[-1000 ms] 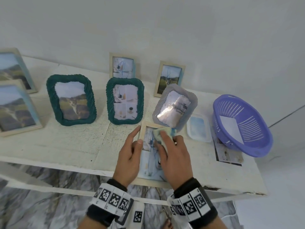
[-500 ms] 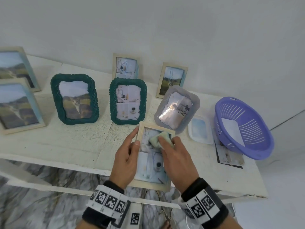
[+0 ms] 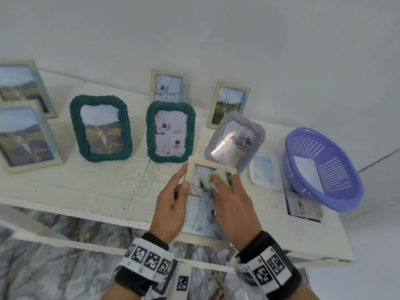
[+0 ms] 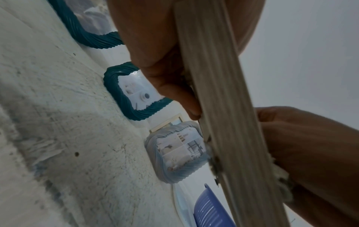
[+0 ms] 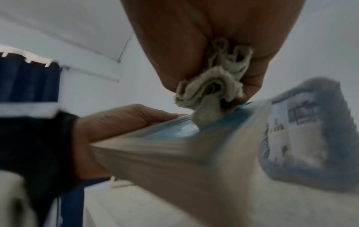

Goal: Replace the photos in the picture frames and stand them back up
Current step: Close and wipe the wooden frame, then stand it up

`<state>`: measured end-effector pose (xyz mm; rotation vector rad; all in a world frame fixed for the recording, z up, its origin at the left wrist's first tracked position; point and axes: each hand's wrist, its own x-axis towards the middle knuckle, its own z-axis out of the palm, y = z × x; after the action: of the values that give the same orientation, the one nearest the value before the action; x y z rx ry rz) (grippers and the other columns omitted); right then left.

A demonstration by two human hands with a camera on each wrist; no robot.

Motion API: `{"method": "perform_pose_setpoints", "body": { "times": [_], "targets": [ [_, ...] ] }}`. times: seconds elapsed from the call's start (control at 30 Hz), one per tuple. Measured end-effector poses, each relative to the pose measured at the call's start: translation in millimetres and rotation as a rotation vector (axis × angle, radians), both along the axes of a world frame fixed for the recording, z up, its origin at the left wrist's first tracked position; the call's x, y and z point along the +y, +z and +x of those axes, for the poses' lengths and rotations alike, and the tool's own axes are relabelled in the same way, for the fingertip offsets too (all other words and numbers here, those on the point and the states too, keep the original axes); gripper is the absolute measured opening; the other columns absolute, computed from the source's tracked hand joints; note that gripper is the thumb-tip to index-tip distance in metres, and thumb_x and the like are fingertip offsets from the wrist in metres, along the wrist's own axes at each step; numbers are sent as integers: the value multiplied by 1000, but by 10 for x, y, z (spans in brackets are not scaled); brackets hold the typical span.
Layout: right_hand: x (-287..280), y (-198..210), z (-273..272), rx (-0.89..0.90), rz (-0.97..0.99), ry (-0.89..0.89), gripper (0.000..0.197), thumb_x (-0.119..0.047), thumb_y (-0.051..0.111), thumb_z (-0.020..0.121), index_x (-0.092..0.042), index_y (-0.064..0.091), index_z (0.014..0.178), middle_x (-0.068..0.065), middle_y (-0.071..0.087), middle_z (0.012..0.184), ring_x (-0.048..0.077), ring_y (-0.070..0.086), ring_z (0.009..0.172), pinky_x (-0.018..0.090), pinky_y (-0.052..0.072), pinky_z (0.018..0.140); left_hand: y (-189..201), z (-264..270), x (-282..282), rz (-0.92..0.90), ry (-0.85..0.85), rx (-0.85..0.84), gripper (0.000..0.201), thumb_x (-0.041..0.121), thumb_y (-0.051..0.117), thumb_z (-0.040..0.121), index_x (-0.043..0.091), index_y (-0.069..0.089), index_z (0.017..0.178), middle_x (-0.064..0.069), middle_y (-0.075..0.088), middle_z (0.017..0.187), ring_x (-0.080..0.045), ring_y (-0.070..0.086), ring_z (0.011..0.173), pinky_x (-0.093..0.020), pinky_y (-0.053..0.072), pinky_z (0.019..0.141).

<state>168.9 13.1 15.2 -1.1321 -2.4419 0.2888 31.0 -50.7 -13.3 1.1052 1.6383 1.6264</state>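
White worn table [image 3: 91,191] against pale wall; marble-pattern floor below. Standing in row: two green rope-edged frames [image 3: 100,128], grey rope-edged frame [image 3: 234,140] leaning back, two small wooden frames [image 3: 167,86] behind, two larger wooden frames [image 3: 26,137] at far left. Purple basket [image 3: 322,169] at right edge, resting partly on loose photo print [image 3: 303,205]; clear plastic insert [image 3: 265,171] flat between basket and grey frame. Wooden frame in hand [image 3: 195,213] held over near table edge, glass side up, photo already visible behind glass. Left hand [image 3: 171,204] gripping left rail, thumb on top, fingers curled under (confirmed in left wrist view). Right hand [image 3: 232,204] pinching bunched pale-green cloth [image 3: 213,179] and pressing it onto upper part of glass; wad seen clamped between fingers [image 5: 252,76] in right wrist view. Step judged: wiping glass of refilled frame, ahead of standing it up. Next move likely calls for finishing wipe, parking cloth, then setting frame upright in gap in front of grey frame without knocking it. Back stand not visible; state unknown. Risk: frame overhangs table edge, support by left grip only.
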Motion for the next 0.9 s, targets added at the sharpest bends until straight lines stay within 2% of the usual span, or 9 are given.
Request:
{"method": "perform_pose_setpoints", "body": {
  "times": [0.1,0.2,0.3,0.43,0.53,0.67,0.77,0.83,0.9],
  "targets": [
    [-152,10,6,20,8,130,42,-4,59,83,-10,55,124,12,51,103,23,56,67,21,44,57,-2,-40,13,-3,8,-13,41,13,43,103,25,46,141,12,35,48,-3,29,45,-11,27,47],
    [-264,30,159,-118,-78,279,41,-6,59,85,-16,54,124,7,49,102,15,49,66,18,41,60,-21,-93,8,-17,31,-22,40,15,43,103,26,47,141,11,35,50,-3,27,46,-12,27,46],
    [-120,54,222,-220,-82,166,44,-2,64,80,-18,57,120,5,46,101,12,38,69,22,42,57,-28,-88,9,-21,25,-13,41,19,44,102,30,45,142,4,36,57,-4,26,48,-13,28,47],
    [40,94,116,-167,-73,-15,42,5,60,77,-12,59,115,6,44,98,17,37,64,23,35,57,-2,-13,26,-14,11,-4,42,16,44,102,31,45,142,12,32,54,-3,25,47,-13,27,47],
    [-145,79,92,-150,-113,146,41,-5,58,86,-14,53,126,9,46,111,13,44,71,18,38,67,18,-61,54,-29,38,-15,41,14,44,102,29,46,140,13,31,49,-3,26,45,-11,26,46],
    [-301,51,249,-207,-148,376,42,-8,59,88,-21,52,127,4,46,106,14,46,66,21,46,64,28,-152,36,-49,67,-24,41,13,44,102,23,47,142,14,31,46,-3,28,44,-10,25,46],
    [-121,56,271,-228,-110,260,41,-6,62,85,-21,54,122,3,46,102,11,39,67,24,49,61,28,-111,4,-54,56,-22,41,14,43,103,24,45,143,15,33,44,-2,28,43,-9,25,46],
    [20,87,210,-175,-93,121,40,0,61,80,-17,58,116,4,44,96,15,37,65,26,41,55,46,-52,6,-43,44,-22,42,13,43,103,25,44,143,14,31,45,-3,27,44,-9,25,46],
    [45,106,124,-144,-75,99,43,3,61,75,-14,58,115,7,44,99,19,40,64,24,35,58,52,-28,23,-39,51,-19,41,14,44,103,25,45,142,14,29,47,-3,26,45,-10,25,47]
  ]
}}
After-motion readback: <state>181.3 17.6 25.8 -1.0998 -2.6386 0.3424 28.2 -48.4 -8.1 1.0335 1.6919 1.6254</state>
